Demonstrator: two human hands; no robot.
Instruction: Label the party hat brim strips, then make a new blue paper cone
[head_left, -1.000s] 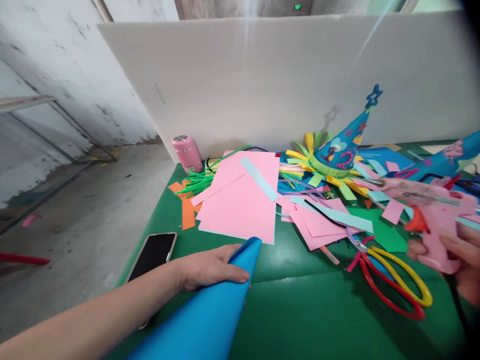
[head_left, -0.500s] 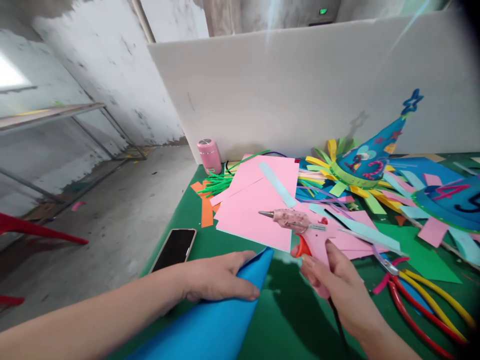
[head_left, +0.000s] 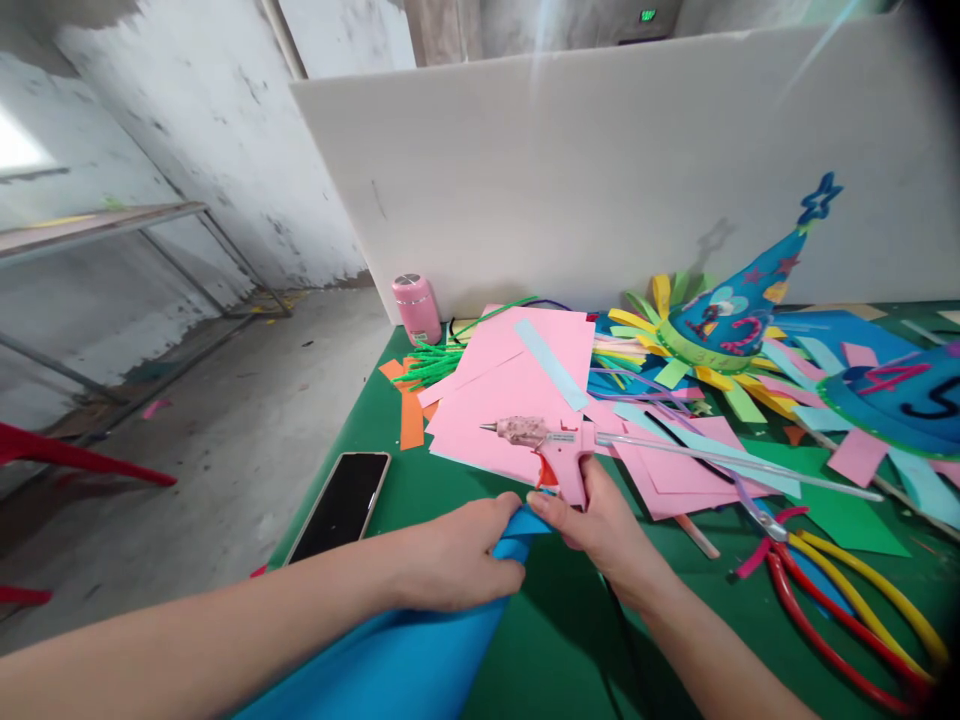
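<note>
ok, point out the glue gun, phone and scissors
glue gun (head_left: 556,440): head view, on the pink barrel.
phone (head_left: 339,505): head view, on the dark screen.
scissors (head_left: 765,522): head view, on the metal pivot.

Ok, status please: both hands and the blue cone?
Left hand grips blue cone near its tip. Right hand holds pink glue gun, close by. Scissors lie apart.

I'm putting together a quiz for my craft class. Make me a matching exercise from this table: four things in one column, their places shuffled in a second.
Things:
1 glue gun
2 blue paper cone
3 phone
4 scissors

Places:
a lying by the left edge of the table
b gripped by the left hand
c lying to the right of the right arm
d held in the right hand

Pairs: 1-d, 2-b, 3-a, 4-c
</note>
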